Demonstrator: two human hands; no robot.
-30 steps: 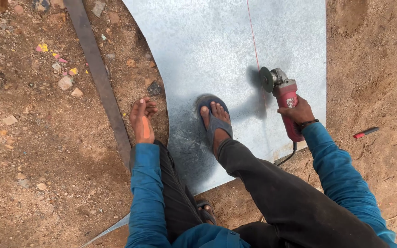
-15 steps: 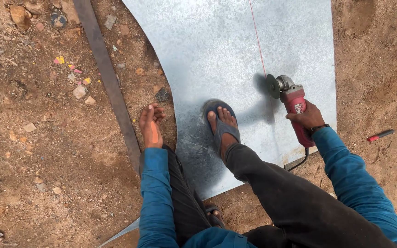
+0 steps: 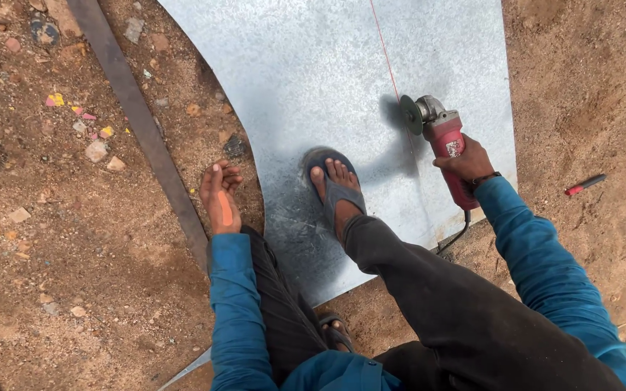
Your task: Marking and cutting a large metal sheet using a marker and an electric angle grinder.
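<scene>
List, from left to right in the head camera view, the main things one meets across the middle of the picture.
Flat metal bar → left hand → sandalled foot on the metal sheet → red angle grinder in the right hand → small red tool on the dirt.

The galvanised metal sheet (image 3: 327,65) is running off the top edge, and its near corner is lying hidden under the person's dark trousers (image 3: 472,318). The right hand (image 3: 465,161) is wrapping around the red angle grinder (image 3: 440,134), covering its grip. The grinder's cable (image 3: 458,237) is disappearing behind the sheet's edge. The rear sandalled foot (image 3: 333,331) is showing only partly between the legs.
</scene>
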